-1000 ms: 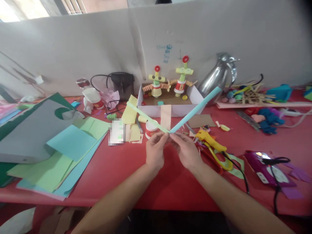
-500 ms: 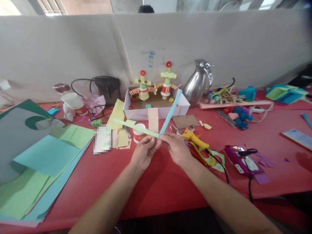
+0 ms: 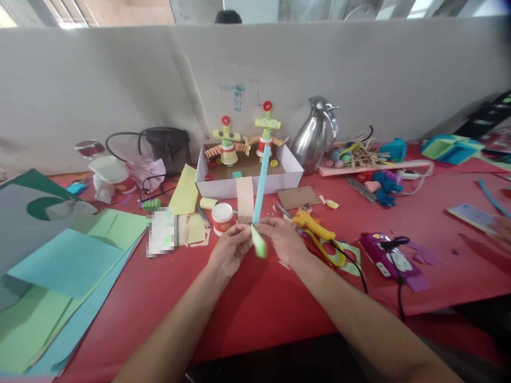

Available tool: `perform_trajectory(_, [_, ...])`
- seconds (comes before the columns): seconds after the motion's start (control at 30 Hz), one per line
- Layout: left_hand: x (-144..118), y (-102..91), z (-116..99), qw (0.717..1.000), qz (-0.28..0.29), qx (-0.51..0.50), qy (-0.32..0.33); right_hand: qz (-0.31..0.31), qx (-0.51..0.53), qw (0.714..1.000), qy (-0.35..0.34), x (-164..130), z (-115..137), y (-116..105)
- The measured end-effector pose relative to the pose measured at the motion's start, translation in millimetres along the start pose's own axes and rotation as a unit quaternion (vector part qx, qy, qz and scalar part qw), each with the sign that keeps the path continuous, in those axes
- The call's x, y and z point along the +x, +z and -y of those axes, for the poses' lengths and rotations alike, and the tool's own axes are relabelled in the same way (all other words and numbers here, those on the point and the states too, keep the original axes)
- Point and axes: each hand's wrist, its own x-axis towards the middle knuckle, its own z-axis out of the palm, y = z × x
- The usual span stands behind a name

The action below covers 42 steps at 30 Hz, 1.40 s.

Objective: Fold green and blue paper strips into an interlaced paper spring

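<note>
Both hands meet over the middle of the red table, pinching two paper strips where they join. A blue paper strip (image 3: 261, 186) rises from the fingers toward the box. The green paper strip (image 3: 259, 244) is blurred and hangs down toward me between the hands. My left hand (image 3: 230, 247) is closed at the joint, thumb and finger together. My right hand (image 3: 284, 239) pinches the same joint from the other side. Just beyond my left hand stands a white and red paper cup (image 3: 223, 218). Right of my right hand lies a yellow glue gun (image 3: 313, 226).
A white box (image 3: 247, 186) with two paper figures stands behind, beside a steel jug (image 3: 315, 135). Coloured paper sheets (image 3: 67, 260) lie left. A purple power strip (image 3: 387, 258) with black cords sits right. Another person's hand (image 3: 502, 227) is by a phone (image 3: 471, 217).
The green strip has swung from pointing left to hanging down toward me. The blue strip now stands more upright. Another person's hand has appeared at the right edge.
</note>
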Motion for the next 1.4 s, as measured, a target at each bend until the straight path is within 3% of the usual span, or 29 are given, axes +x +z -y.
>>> perform_trajectory(0.13, [-1,-3.2,0,0.999,0.028,0.042,0.021,-0.01,-0.018,1.0,0.003,-3,6,0])
perform_trajectory(0.5, [-4,1.1,1,0.993,0.032,0.055,0.095,0.052,-0.081,0.995,-0.031,-10,20,-1])
perform_trajectory(0.73, [-6,3.5,4,0.987,0.023,0.042,0.151,0.104,0.018,0.993,-0.054,-12,12,8])
perform_trajectory(1.1, [-14,9.4,14,0.973,0.021,0.061,0.224,0.017,0.018,0.996,-0.089,-11,1,14])
perform_trajectory(1.4, [-16,10.1,6,0.973,0.009,0.115,0.199,-0.021,-0.145,0.977,-0.157,-7,4,2])
